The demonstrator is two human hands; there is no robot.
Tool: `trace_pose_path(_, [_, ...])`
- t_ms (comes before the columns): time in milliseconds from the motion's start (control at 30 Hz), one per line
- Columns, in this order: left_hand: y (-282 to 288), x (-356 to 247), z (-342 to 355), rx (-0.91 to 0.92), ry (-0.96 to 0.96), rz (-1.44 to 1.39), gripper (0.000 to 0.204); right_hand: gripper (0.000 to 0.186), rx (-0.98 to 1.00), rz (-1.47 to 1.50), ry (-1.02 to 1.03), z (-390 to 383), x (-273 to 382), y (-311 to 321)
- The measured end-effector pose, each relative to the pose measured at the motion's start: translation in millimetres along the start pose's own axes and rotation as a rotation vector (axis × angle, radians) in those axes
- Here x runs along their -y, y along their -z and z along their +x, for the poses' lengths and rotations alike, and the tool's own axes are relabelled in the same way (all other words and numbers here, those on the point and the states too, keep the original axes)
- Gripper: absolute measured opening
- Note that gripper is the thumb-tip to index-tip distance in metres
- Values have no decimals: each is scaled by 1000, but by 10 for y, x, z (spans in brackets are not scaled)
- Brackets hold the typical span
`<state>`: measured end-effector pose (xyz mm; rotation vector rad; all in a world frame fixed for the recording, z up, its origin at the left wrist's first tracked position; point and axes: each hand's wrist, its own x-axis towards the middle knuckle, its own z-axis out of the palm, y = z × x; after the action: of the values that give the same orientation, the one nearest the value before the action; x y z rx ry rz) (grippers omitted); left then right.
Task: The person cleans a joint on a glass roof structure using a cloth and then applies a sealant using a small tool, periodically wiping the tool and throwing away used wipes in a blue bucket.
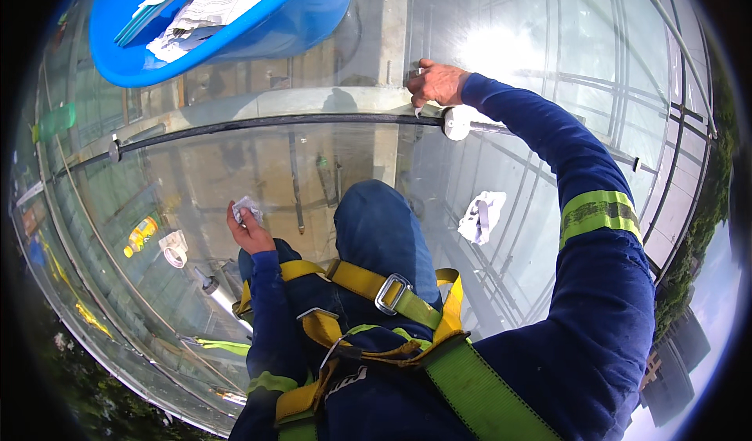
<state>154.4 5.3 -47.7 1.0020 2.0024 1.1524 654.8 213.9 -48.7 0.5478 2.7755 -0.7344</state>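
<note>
My left hand (pixel 252 233) is closed around a crumpled white wad (pixel 247 207), paper or cloth, above the glass beside my knee. Out ahead, my right hand (pixel 440 84) has its fingers curled down at the black joint (pixel 313 117) between glass panels. A small white scrap (pixel 417 112) shows under its fingertips. Right beside that hand, a round white fitting (pixel 456 123) sits on the joint. A crumpled white cloth (pixel 482 216) lies on the glass to the right of my knee.
A blue tub (pixel 290 26) with papers (pixel 227 2) stands at the far left. On the left lie a yellow bottle (pixel 141 236), a tape roll (pixel 175 255) and a sealant tube (pixel 215 288). I wear a yellow-green harness (pixel 486 386). Bright sun glare reflects off the glass.
</note>
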Motion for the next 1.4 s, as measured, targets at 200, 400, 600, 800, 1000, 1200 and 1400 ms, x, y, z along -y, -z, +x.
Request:
trace_pose_path(200, [35,65,-75,7,-16,0,45,17,47,-60,13,-170,23,71])
trace_pose_path(400, [108,36,-192,35,101,-185,36,14,348,2,-198,-249,136,238])
trace_pose_path(600, [-72,-1215,-611,339,574,-655,27,12,-620,782,-697,-342,1238,681])
trace_pose_path(800, [180,-1890,-954,762,553,-816,21,26,-929,1381,-634,193,3320,1210])
trace_pose_path(1000, [967,-2204,-1175,1042,405,-964,31,19,-1170,1038,-624,728,4561,1220])
trace_pose_path(1200, [1551,-2187,-1439,1053,256,-1026,30,20,-1301,697,-581,874,5151,1238])
trace_pose_path(1400, [1551,-1932,-1547,765,52,-799,19,24,-1174,1018,-432,1003,5455,1140])
